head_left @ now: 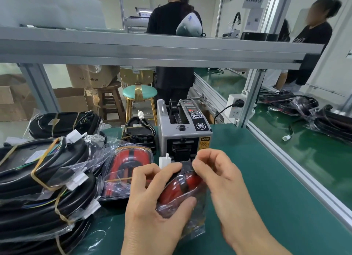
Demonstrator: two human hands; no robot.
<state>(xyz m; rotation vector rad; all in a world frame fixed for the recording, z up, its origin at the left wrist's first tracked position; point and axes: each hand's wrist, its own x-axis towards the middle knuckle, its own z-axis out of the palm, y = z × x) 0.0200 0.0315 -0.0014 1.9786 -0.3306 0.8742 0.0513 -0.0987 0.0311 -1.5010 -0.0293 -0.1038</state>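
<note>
Taking up most of the shot is the green bench, with a big pile of black bagged lamps wrapped in cable and rubber bands on the left side. Behind the hands sits a grey tape dispenser, plugged in, with a caution sticker on the front.

The thing being worked on is the red lamp. It's glossy red with a black band across it, sealed in a crinkly clear plastic bag, and it's held just above the bench right in front of the dispenser's mouth. The left hand has its fingers and thumb wrapped round the bagged lamp from the left. The right hand has its fingers curled in, pinching the top edge of the bag. A small white connector pokes up just behind the left fingertips.
</note>
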